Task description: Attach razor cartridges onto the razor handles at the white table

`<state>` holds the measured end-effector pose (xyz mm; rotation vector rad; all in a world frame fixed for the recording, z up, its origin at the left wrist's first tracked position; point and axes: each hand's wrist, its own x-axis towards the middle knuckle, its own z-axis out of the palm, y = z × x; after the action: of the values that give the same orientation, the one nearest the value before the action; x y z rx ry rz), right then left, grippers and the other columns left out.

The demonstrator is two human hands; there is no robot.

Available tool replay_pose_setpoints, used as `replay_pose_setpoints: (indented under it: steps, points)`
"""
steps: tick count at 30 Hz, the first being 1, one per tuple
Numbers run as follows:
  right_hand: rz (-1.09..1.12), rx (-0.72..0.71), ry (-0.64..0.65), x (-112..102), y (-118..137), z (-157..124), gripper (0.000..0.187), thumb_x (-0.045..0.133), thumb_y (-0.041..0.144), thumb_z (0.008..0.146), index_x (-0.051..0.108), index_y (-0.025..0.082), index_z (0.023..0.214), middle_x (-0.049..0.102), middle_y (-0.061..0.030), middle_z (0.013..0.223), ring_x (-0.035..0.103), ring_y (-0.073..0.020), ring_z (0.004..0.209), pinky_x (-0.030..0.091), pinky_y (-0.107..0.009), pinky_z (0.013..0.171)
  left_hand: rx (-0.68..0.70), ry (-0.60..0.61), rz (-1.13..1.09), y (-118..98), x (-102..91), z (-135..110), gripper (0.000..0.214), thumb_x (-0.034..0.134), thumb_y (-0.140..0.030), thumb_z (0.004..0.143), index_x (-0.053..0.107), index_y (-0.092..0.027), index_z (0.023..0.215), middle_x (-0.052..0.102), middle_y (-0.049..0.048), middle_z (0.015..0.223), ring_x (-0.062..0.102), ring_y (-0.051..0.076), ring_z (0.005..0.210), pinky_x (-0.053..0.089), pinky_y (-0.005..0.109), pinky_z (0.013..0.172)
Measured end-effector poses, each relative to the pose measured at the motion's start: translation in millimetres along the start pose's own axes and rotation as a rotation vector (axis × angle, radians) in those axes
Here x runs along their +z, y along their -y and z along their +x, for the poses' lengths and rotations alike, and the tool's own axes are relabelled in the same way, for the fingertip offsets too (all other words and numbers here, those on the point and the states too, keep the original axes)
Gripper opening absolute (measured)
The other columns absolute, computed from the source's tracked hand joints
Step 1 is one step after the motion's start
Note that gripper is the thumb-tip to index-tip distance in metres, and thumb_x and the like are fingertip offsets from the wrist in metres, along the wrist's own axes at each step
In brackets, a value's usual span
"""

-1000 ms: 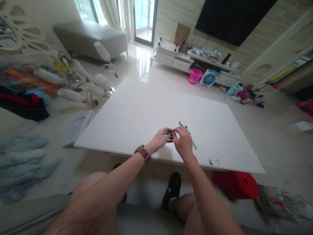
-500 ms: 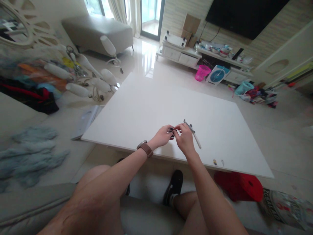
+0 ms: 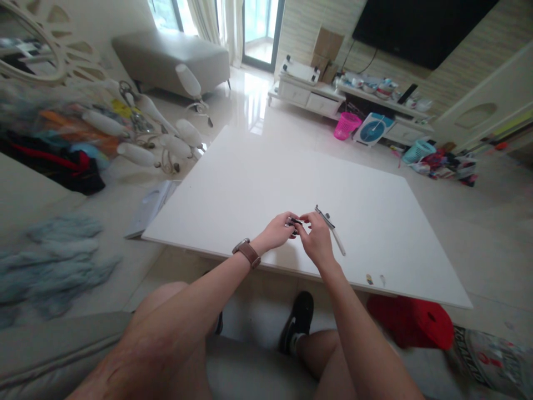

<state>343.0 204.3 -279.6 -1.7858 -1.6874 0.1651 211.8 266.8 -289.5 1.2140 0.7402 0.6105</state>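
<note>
Head view: left hand (image 3: 278,232) and right hand (image 3: 317,240) both pinch one small dark, perhaps metallic piece (image 3: 293,223).

Looking forward and down from head height, close above left hand (image 3: 278,231) and right hand (image 3: 318,241), facing far television (image 3: 416,28).

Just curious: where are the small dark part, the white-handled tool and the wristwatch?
small dark part (image 3: 293,223), head view, its middle
white-handled tool (image 3: 339,243), head view, its white handle
wristwatch (image 3: 249,253), head view, its brown strap
</note>
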Motion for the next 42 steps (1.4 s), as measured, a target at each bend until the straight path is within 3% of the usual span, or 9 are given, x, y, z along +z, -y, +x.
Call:
replay_pose_setpoints:
  steps: [9, 16, 23, 29, 33, 37, 42]
  points:
    - [0.027, 0.005, 0.010, -1.5, 3.1, -1.2, 0.007, 0.056, 0.019, 0.088, 0.061, 0.021, 0.092, 0.060, -0.0060, 0.096, 0.057, -0.0224, 0.093, 0.048, -0.036, 0.080, -0.035, 0.018, 0.000, -2.6, -0.2, -1.1, 0.029, 0.049, 0.001, 0.079, 0.056, -0.014, 0.103, 0.064, 0.0063, 0.088, 0.063, 0.014, 0.079, 0.057, 0.036, 0.075]
    - [0.005, -0.004, 0.042, 0.8, 2.3, -2.9, 0.005, 0.057, 0.017, 0.086, 0.058, 0.021, 0.083, 0.059, -0.0052, 0.093, 0.055, -0.0218, 0.091, 0.047, -0.035, 0.079, -0.023, 0.001, 0.007, 4.2, -2.7, 1.4, 0.027, 0.055, -0.004, 0.078, 0.056, -0.015, 0.103, 0.064, 0.0046, 0.084, 0.062, 0.013, 0.071, 0.057, 0.034, 0.072]
    - [-0.036, -0.004, 0.076, 1.4, -2.3, -2.6, 0.005, 0.054, 0.019, 0.089, 0.057, 0.021, 0.085, 0.060, -0.0061, 0.090, 0.055, -0.0230, 0.091, 0.046, -0.036, 0.080, -0.001, 0.071, 0.046, 13.6, -6.0, 1.3, 0.029, 0.055, -0.003, 0.075, 0.058, -0.015, 0.101, 0.064, 0.0034, 0.077, 0.064, 0.014, 0.072, 0.055, 0.033, 0.073]
    - [-0.016, -0.048, 0.025, -1.5, 3.9, -3.0, 0.007, 0.050, 0.017, 0.089, 0.054, 0.022, 0.086, 0.060, -0.0070, 0.092, 0.054, -0.0236, 0.093, 0.046, -0.037, 0.081, -0.116, -0.035, 0.111, 13.5, -15.9, -4.2, 0.036, 0.049, -0.007, 0.079, 0.049, -0.017, 0.114, 0.064, 0.0088, 0.100, 0.066, 0.013, 0.066, 0.055, 0.029, 0.064]
    - [0.008, -0.034, 0.007, -3.4, 4.0, -3.3, 0.007, 0.051, 0.017, 0.089, 0.054, 0.022, 0.086, 0.060, -0.0065, 0.091, 0.054, -0.0232, 0.091, 0.046, -0.037, 0.080, -0.194, -0.189, 0.268, 17.3, -52.2, -10.5, 0.031, 0.052, -0.010, 0.078, 0.050, -0.014, 0.109, 0.062, 0.0070, 0.088, 0.066, 0.014, 0.063, 0.053, 0.026, 0.059]
    - [0.017, -0.044, 0.029, -5.1, 4.5, -5.1, 0.008, 0.052, 0.016, 0.089, 0.054, 0.022, 0.084, 0.060, -0.0062, 0.090, 0.053, -0.0231, 0.090, 0.045, -0.037, 0.080, -0.225, -0.376, 0.544, 19.0, -113.1, -20.6, 0.045, 0.064, -0.012, 0.070, 0.049, -0.015, 0.113, 0.061, 0.0015, 0.071, 0.062, 0.015, 0.060, 0.048, 0.023, 0.055]
    - [0.007, -0.056, 0.069, -6.6, 10.3, -6.2, 0.010, 0.051, 0.013, 0.088, 0.054, 0.022, 0.083, 0.061, -0.0060, 0.089, 0.053, -0.0231, 0.090, 0.043, -0.037, 0.083, -0.318, -0.659, 0.816, 12.5, -180.2, -25.8, 0.068, 0.066, -0.023, 0.072, 0.032, -0.011, 0.130, 0.063, 0.0098, 0.092, 0.066, 0.021, 0.072, 0.053, 0.032, 0.065]
